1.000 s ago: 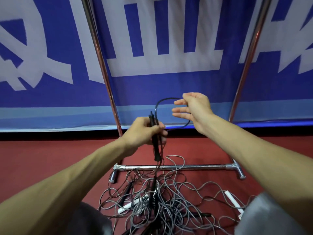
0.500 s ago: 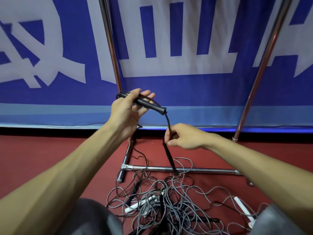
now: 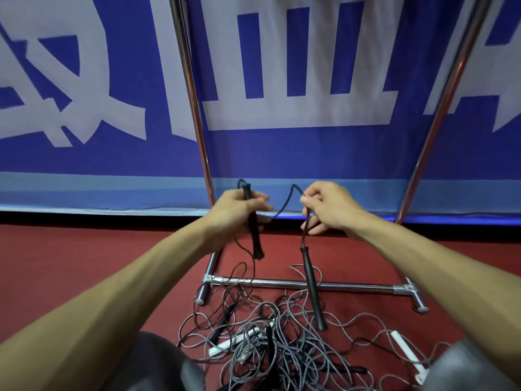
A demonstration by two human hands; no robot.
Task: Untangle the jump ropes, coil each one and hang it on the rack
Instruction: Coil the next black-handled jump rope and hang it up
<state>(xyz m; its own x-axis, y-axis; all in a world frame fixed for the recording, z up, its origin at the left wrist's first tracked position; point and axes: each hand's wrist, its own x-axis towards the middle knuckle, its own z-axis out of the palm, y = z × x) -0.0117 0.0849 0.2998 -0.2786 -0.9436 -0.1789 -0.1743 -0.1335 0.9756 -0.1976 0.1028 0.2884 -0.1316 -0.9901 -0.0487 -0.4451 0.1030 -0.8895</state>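
Lowered since before, the left hand (image 3: 234, 210) is curled around one black handle (image 3: 255, 241). By the rack (image 3: 352, 287), tangled ropes (image 3: 282, 354) are left on the floor (image 3: 84, 263). The cord (image 3: 286, 200) is pinched by the right hand (image 3: 329, 207), its other handle (image 3: 311, 292) dangled below.

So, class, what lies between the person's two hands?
In the head view, an arc of black rope spans the gap from the left hand, gripping a black handle, to the right hand, pinching the rope.
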